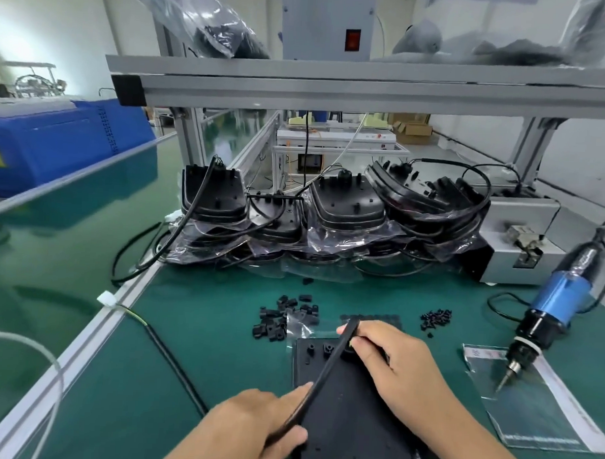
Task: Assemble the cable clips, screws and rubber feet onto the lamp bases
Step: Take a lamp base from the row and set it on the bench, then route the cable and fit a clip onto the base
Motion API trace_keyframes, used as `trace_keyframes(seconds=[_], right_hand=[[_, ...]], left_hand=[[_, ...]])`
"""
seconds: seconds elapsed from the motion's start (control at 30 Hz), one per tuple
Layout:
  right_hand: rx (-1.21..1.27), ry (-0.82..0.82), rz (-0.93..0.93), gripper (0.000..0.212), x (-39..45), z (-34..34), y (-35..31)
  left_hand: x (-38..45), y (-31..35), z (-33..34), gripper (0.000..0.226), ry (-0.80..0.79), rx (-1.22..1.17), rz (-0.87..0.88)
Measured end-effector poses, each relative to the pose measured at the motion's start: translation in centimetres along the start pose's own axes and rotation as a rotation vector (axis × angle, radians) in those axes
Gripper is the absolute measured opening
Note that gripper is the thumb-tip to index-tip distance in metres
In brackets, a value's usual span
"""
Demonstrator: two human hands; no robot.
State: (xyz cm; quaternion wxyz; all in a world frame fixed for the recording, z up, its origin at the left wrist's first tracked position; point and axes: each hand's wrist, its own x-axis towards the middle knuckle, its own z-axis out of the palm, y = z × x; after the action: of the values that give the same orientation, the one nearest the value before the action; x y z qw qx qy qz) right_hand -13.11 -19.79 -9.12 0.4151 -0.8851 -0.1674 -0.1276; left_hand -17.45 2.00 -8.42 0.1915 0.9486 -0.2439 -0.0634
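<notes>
Cable [323,377] routing looks like the step in hand: both hands pinch it taut, left hand [253,430] low, right hand [385,362] high, over the lamp base [342,426] lying on the tabletop [205,329]; next, probably seat it, then take a cable clip [274,322]

Clips [284,316] left of screws [436,319]; lamp base [343,406] in front.

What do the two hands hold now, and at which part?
Both hold the black cable over the lamp base: the left hand pinches its near stretch, the right hand its far end.
</notes>
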Motion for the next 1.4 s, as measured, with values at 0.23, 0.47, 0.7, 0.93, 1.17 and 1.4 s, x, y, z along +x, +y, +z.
trace_keyframes(seconds=[0.23,0.47,0.7,0.93,1.17,1.4], right_hand=[[-0.471,0.110,0.405,0.033,-0.9,-3.2,2.3],[-0.319,0.093,0.137,0.020,-1.6,-2.2,3.1],[0.126,0.047,-0.058,0.024,0.2,-1.3,-1.3],[0.149,0.067,-0.091,0.018,0.6,0.3,-1.3],[0.148,0.075,-0.063,0.025,1.0,0.5,-1.3],[0.368,-0.079,0.139,0.011,2.3,-0.5,-1.2]], left_hand=[[-0.3,-0.8,-0.3,0.065,0.214,-0.313,-0.144],[1.3,-4.3,-5.0,0.064,-0.209,-0.816,0.130],[9.6,-5.4,-3.9,0.007,0.443,-0.358,-0.264],[13.3,-5.4,-1.7,0.020,0.298,-0.064,-0.311],[13.2,-5.5,-3.6,0.014,0.302,-0.322,-0.358],[12.1,-5.8,-5.1,0.006,0.202,-0.821,-0.472]])
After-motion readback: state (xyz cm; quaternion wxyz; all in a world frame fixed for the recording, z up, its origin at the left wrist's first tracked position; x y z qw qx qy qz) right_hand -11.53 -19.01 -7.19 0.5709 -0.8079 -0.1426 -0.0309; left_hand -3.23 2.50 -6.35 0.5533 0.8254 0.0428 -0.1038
